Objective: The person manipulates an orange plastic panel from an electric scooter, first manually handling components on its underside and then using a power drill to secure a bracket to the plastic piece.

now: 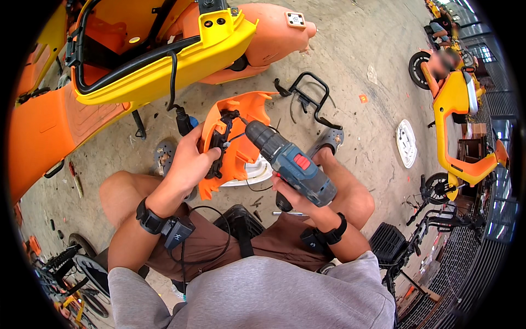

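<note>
My left hand (196,159) grips an orange plastic panel (241,153) by its left side, its thumb on a black fitting (218,137) inside the panel. My right hand (290,189) is closed on the handle of a blue-and-black cordless drill (298,171), which points up and left, its bit at or close to the top of the black fitting; I cannot tell whether they touch. A thin cable hangs from the panel. Behind the panel and below it lies a white piece (253,170), partly hidden, and a black cable with a connector (182,119) hangs from the scooter above.
A yellow-and-orange scooter body (58,130) fills the upper left. A black tubular frame (312,93) and a white oval part (405,143) lie on the concrete floor. Another scooter (459,164) stands at right. Bike parts (82,274) are at lower left. A person (440,30) is far back.
</note>
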`<state>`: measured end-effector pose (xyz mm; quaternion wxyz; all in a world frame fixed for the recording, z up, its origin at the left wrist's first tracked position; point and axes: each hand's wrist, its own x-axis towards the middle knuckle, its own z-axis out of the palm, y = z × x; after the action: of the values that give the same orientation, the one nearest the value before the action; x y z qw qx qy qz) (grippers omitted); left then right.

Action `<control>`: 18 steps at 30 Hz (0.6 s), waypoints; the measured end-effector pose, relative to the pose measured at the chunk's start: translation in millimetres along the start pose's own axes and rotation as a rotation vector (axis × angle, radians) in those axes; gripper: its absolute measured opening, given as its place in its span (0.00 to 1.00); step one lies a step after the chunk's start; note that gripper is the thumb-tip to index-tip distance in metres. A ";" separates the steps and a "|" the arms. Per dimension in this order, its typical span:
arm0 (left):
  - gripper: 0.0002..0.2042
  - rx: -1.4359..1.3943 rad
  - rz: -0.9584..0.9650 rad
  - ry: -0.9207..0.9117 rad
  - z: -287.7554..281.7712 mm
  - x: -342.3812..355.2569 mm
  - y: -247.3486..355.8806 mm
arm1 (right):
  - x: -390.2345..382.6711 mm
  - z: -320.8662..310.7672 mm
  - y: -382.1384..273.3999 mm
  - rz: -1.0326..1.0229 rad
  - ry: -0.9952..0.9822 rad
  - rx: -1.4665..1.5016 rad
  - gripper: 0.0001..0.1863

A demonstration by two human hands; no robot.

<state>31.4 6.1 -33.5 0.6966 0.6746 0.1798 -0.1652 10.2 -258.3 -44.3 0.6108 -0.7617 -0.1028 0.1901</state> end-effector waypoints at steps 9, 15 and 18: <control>0.22 0.039 0.023 0.000 1.7 -0.3 2.6 | -0.1 -2.0 7.1 -0.035 0.003 -0.008 0.13; 0.23 0.027 0.019 0.007 2.7 -0.3 1.8 | 2.3 -3.0 1.6 -0.096 0.042 -0.126 0.10; 0.24 0.014 0.016 0.013 0.8 -1.0 -1.6 | 2.8 -2.3 0.6 -0.094 0.045 -0.115 0.09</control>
<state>29.7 5.2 -34.4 0.6921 0.6818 0.1781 -0.1564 13.7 -259.4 -44.9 0.5764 -0.7940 -0.1354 0.1379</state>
